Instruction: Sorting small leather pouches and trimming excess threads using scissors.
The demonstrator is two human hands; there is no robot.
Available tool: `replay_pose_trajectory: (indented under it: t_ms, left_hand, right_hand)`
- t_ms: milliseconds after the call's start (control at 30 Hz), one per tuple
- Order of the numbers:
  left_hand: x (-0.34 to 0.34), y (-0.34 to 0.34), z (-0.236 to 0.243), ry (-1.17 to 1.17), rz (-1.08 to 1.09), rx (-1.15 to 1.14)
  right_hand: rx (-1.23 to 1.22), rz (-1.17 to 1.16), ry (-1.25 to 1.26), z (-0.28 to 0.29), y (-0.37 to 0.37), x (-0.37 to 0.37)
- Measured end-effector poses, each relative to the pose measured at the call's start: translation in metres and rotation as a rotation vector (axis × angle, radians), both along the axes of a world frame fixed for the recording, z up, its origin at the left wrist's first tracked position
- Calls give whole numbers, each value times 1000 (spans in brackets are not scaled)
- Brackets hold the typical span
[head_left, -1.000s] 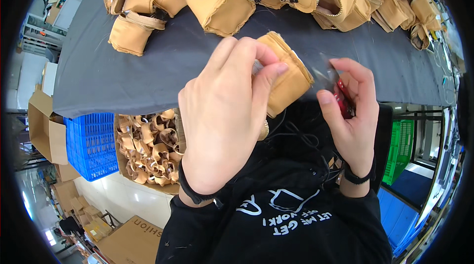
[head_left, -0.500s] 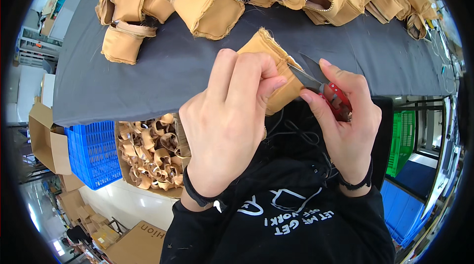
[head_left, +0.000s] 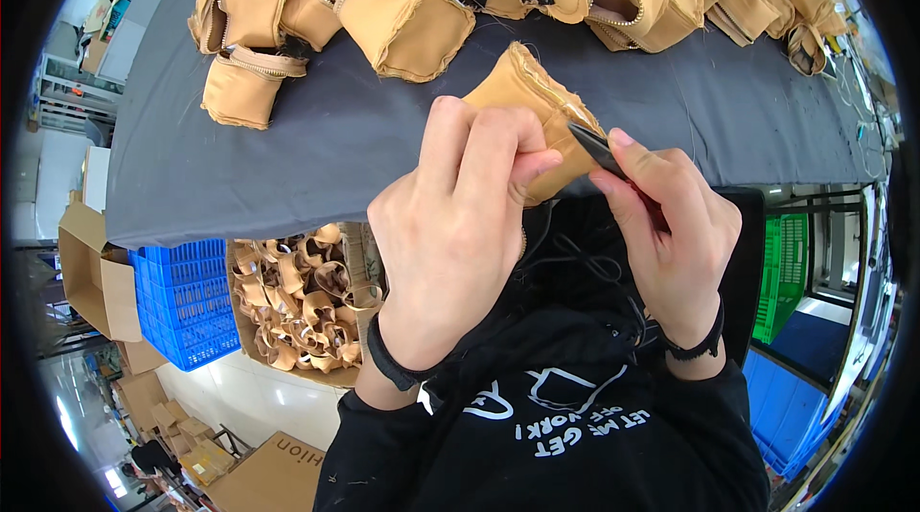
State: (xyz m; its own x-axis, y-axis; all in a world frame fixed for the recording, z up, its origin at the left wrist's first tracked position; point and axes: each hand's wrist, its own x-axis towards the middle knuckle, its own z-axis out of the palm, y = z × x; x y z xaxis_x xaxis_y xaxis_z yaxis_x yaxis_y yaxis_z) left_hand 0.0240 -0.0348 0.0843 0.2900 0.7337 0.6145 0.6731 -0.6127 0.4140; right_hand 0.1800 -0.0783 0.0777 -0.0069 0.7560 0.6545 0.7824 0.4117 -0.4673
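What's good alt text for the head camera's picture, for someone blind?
A person's left hand pinches a tan fabric pouch while the right hand holds scissors close to its frayed edge. More tan zippered pouches lie along the far side of a dark table, and a cardboard box of tan pieces sits below, at left.

The scissors [head_left: 594,146], spread half a second ago, now close: the upper blade swings from eleven o'clock toward ten; the right hand [head_left: 678,225] mostly covers their red handles.
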Motion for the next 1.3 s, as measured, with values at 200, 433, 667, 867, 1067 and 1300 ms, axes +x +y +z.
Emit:
replay_pose_trajectory:
  t_ms: [200,433,667,867,1067,1300]
  left_hand:
    - [1,-1,2,-23,-15,-9]
    - [2,-5,3,-100,-34,-81]
    - [0,-4,-1,-192,-51,-86]
    - [-1,-5,-1,-226,-66,-111]
    - [-2,-3,0,-171,-62,-84]
    - [-9,-9,-3,-319,-132,-237]
  right_hand:
    - [-9,24,32,2,5,-2]
    - [2,-9,29,1,7,-2]
    - [-20,23,40,3,5,1]
    - [-10,69,44,1,6,-1]
    - [-15,44,36,3,7,-2]
    - [-125,54,470,-3,6,-8]
